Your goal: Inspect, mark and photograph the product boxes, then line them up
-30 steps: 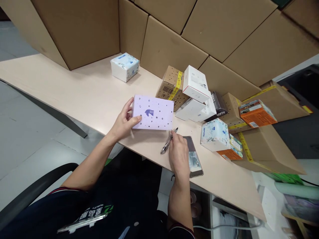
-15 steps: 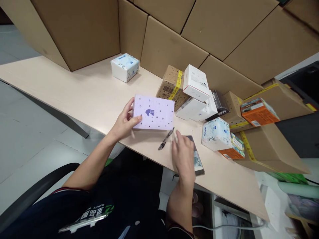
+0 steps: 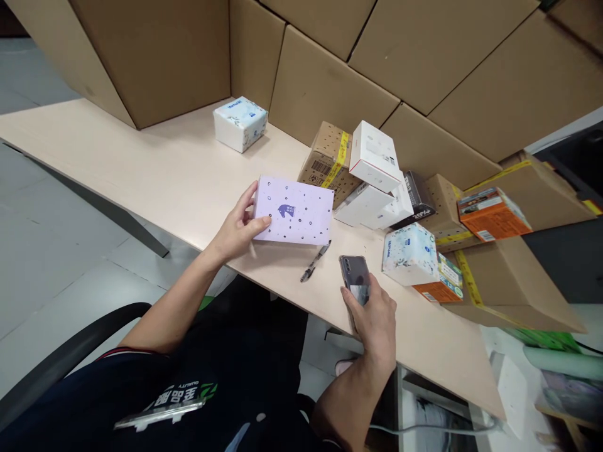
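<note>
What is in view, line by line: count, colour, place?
Table: one, pale, under the goods
Lilac box: one, lilac, held, mid table
Phone: one, dark grey, near table's front edge
Pen: one, dark, between lilac box and phone
Tissue packs: two, white and blue, back left, right of phone
Orange boxes: two, orange, right side
White boxes: at least two, white, stacked at back
Black box: one, black, right of these
Dotted boxes: two, brown, flanking those
Open carton: one, brown, right end
Large cartons: several, brown, along the back
Chair: one, black, lower left
Floor: one, grey, left
Shirt: one, dark, bottom
Left grip: one, bare, holding lilac box
Right grip: one, bare, around phone
</note>
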Demonstrator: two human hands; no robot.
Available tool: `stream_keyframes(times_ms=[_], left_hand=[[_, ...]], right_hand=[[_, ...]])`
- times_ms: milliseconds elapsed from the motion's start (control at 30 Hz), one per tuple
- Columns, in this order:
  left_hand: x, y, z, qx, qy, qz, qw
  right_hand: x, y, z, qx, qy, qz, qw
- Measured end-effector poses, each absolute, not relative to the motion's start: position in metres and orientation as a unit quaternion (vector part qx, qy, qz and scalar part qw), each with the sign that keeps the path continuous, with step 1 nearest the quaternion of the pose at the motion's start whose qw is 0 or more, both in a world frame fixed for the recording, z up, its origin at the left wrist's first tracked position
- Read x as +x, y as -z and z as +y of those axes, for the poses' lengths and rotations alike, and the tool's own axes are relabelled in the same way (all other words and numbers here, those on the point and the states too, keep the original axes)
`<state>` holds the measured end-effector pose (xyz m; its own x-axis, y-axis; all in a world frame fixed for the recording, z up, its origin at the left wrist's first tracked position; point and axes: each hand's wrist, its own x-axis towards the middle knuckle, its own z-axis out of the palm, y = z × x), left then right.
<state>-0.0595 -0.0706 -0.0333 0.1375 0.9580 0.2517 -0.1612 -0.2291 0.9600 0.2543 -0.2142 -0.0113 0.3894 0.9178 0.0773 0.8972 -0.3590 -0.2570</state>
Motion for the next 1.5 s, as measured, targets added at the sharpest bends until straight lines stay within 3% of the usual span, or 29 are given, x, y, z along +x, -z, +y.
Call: stream_keyframes(times_ms=[133,233,467,600,767,900,1267,1500], left_hand=[[-0.059,0.032,-0.070,0.560,-0.552,0.353,0.507],[-0.059,0.033,-0.069,0.558,-0.548,0.357,0.511],[-0.060,0.036,-0.068,0.555,-0.552,0.352,0.512],[-0.059,0.036,-0.068,0.553,-0.547,0.366,0.511],[-0.059,0.036,-0.068,0.556,-0.543,0.366,0.512],[-0.058,0.033,-0.070,0.555,-0.548,0.362,0.510],[-0.058,0.029,-0.074,0.557,-0.544,0.363,0.512],[-0.058,0.027,-0.074,0.558,-0.538,0.370,0.513]], right_hand=[[0.249,0.004,-0.211,-0.821,-0.031,-0.552,0.144],[0.248,-0.002,-0.211,-0.810,-0.040,-0.548,0.205],[0.243,-0.006,-0.218,-0.702,-0.172,-0.415,0.553],[0.217,-0.007,-0.208,-0.552,-0.321,-0.406,0.653],[0.172,-0.012,-0.195,-0.463,-0.557,-0.338,0.601],[0.144,-0.012,-0.186,-0.405,-0.665,-0.304,0.549],[0.118,-0.012,-0.167,-0.360,-0.714,-0.356,0.484],[0.118,-0.011,-0.165,-0.371,-0.700,-0.361,0.493]])
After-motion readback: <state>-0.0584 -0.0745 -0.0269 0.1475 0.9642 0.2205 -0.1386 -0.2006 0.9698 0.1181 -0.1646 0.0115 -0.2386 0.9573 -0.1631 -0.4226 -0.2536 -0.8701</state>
